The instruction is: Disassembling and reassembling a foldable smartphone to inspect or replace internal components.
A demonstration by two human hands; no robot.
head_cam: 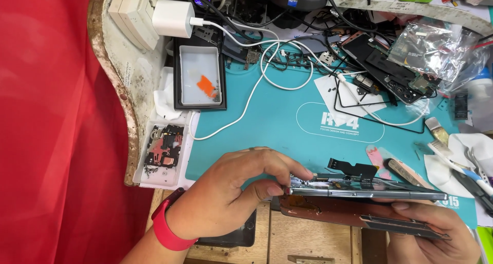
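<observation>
Left hand (pixel 233 192), red wristband, fingertips pinched on near end of opened phone (pixel 359 188). Right hand (pixel 436 233) cupped beneath, gripping far end edge-on. Black flex cable (pixel 354 167) just above phone; teal mat (pixel 287 115) beyond both hands.

I am at a phone repair bench. A teal work mat (pixel 287 115) holds opened phones (pixel 390 71). Cables (pixel 272 64) and parts trays (pixel 200 79) crowd it.
</observation>
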